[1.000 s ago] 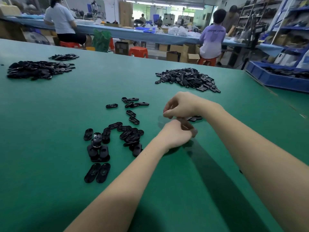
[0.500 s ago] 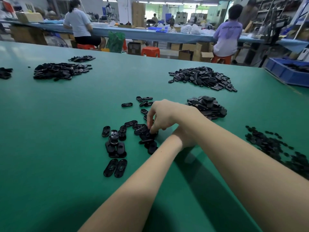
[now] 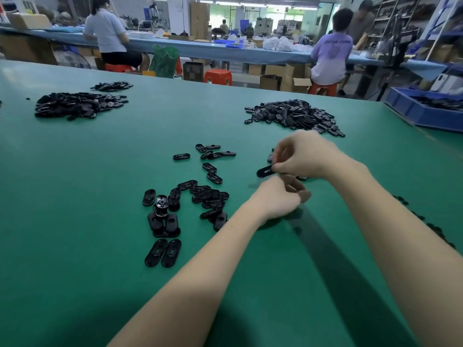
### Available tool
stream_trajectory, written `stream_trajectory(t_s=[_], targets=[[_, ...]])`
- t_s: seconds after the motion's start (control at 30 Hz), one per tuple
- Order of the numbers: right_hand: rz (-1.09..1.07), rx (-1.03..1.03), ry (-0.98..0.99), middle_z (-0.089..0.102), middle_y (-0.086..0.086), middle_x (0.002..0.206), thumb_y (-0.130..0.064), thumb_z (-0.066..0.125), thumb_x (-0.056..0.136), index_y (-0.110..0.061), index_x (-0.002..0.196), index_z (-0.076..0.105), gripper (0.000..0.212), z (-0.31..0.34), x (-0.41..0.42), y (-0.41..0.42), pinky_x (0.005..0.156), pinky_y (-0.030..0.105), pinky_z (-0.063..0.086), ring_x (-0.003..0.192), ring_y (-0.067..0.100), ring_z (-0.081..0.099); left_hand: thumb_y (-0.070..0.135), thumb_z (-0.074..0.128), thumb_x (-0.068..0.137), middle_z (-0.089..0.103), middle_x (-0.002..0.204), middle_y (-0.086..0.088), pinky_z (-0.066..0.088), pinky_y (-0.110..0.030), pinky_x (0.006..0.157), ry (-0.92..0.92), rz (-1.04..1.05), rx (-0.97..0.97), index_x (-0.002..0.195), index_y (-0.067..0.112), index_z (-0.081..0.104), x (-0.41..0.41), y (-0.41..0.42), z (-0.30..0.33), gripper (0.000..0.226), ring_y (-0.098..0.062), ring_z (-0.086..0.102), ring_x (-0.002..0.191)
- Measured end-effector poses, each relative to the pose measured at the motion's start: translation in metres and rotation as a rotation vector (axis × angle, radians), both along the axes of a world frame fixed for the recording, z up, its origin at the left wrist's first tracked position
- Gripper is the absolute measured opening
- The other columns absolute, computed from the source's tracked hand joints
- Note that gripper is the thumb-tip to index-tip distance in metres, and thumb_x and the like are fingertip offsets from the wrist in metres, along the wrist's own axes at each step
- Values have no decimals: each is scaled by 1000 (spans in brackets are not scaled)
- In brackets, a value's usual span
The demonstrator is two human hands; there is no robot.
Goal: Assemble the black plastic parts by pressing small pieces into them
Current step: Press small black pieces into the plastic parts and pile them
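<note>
One black oval part is held above the green table, pinched at its right end by the curled fingers of the right hand. The left hand is positioned just below and beside it, with fingers curled inward; whether a small piece is held in it cannot be told, as the fingertips are hidden.

A loose group of oval parts is spread to the left of the hands. It is judged that these are either finished or awaiting pieces; which of the two cannot be determined at this resolution. A large pile lies beyond the hands, and a second pile lies far left. Small dark pieces are scattered along the right forearm.

The task is judged to be at an intermediate stage. One part is in hand, and a considerable stock remains to be processed.
</note>
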State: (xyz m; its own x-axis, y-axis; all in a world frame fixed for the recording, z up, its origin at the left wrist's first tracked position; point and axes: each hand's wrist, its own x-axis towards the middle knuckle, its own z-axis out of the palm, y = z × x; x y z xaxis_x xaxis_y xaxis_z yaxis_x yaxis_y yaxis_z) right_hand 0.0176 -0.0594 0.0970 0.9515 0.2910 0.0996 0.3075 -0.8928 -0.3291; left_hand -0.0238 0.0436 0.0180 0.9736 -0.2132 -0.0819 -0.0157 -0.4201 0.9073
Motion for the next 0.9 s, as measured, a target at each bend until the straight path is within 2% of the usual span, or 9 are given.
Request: stream_trajectory(t_s=[0.13, 0.2, 0.27, 0.37, 0.43, 0.5, 0.63, 0.73, 0.9], targets=[[-154, 209, -94, 72, -13, 76, -28, 79, 80, -29, 75, 72, 9, -11, -13, -50, 76, 29, 54, 79, 9, 67, 33, 66, 87, 75, 87, 5, 55, -32, 79, -91, 71, -43, 97, 28, 62, 4, -4, -4, 11, -17, 70, 86], [-187, 311, -97, 73, -10, 78, -25, 79, 80, -26, 77, 72, 8, -22, -22, -66, 65, 17, 47, 70, 2, 63, 31, 65, 87, 74, 81, 9, 56, -34, 82, -120, 120, -47, 100, 31, 57, 7, -6, -5, 16, -14, 69, 81], [-207, 393, -92, 74, -8, 79, -20, 77, 81, -25, 79, 72, 7, -32, -29, -76, 53, 10, 41, 59, 0, 57, 22, 65, 87, 73, 81, 2, 58, -36, 81, -41, 121, -190, 111, 23, 53, 6, -11, -4, 27, -15, 68, 70], [-174, 431, -59, 75, -8, 81, -17, 78, 82, -26, 80, 72, 11, -43, -36, -84, 65, 22, 49, 60, 7, 58, 12, 66, 93, 70, 81, -11, 60, -27, 69, 165, 109, -517, 119, 11, 52, 2, -20, 2, 29, -16, 67, 62], [-121, 440, -36, 76, -7, 85, -15, 79, 83, -25, 82, 72, 12, -45, -37, -85, 76, 31, 53, 69, 14, 64, 15, 61, 99, 70, 81, -12, 59, -21, 64, 233, 109, -612, 112, 5, 62, -1, -22, 7, 16, -14, 69, 60], [-88, 442, -3, 76, -8, 86, -16, 81, 83, -26, 84, 73, 13, -43, -38, -89, 76, 33, 54, 64, 11, 62, 14, 59, 100, 70, 83, -11, 58, -19, 62, 253, 114, -628, 106, 3, 66, -4, -22, 8, 15, -11, 68, 59], [-102, 373, 162, 77, -6, 82, -25, 82, 83, -27, 89, 75, 9, -31, -41, -104, 67, 27, 54, 57, 10, 61, 5, 66, 94, 68, 77, -10, 52, -16, 57, 236, 132, -575, 103, 10, 66, -9, -23, 8, 10, -8, 63, 56], [-201, 154, 224, 76, -10, 78, -28, 80, 81, -29, 78, 78, 4, -23, -42, -120, 56, 16, 49, 58, 5, 63, 7, 71, 89, 69, 85, -12, 50, -20, 63, 194, 156, -499, 100, 17, 69, -9, -24, 6, 16, -18, 62, 70], [-377, -144, 337, 74, -13, 90, -41, 85, 65, -48, 71, 77, 13, -18, -45, -134, 83, 37, 61, 90, 16, 69, 9, 76, 85, 71, 80, -10, 46, -30, 73, 159, 144, -486, 106, 18, 71, -12, -26, 5, 24, -20, 59, 73]])
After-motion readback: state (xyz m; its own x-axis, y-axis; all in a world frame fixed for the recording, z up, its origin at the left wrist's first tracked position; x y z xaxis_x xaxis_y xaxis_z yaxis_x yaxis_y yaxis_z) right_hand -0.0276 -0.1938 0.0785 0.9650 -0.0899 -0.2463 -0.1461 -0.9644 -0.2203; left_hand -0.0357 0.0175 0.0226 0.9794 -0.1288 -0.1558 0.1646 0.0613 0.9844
